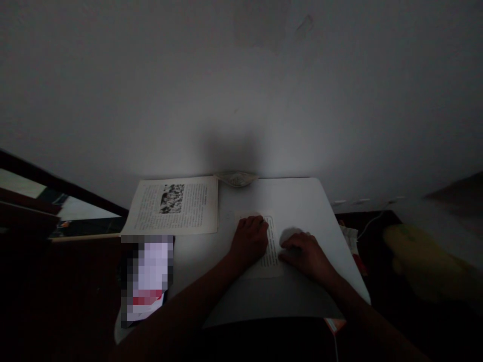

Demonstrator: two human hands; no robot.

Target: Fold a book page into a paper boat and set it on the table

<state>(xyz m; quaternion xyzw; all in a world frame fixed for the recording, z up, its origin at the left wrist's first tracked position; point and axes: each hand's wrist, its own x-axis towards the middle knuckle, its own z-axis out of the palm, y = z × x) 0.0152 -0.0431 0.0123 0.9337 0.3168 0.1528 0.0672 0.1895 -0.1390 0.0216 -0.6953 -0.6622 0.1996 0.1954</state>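
Note:
A small printed sheet of paper lies on the white table in front of me. My left hand rests on top of it, fingers curled together and holding the page down, so its middle is hidden. To the right of the sheet is my right hand, palm down low over the tabletop. Its thumb and forefinger are apart, with nothing seen between them and a shadow beside them. Whether its fingertips touch the table I cannot tell.
Printed pages with a dark picture lie at the back left of the white table. A folded paper piece stands against the wall. A pixelated, lit screen is at the left edge. A yellowish object sits at right.

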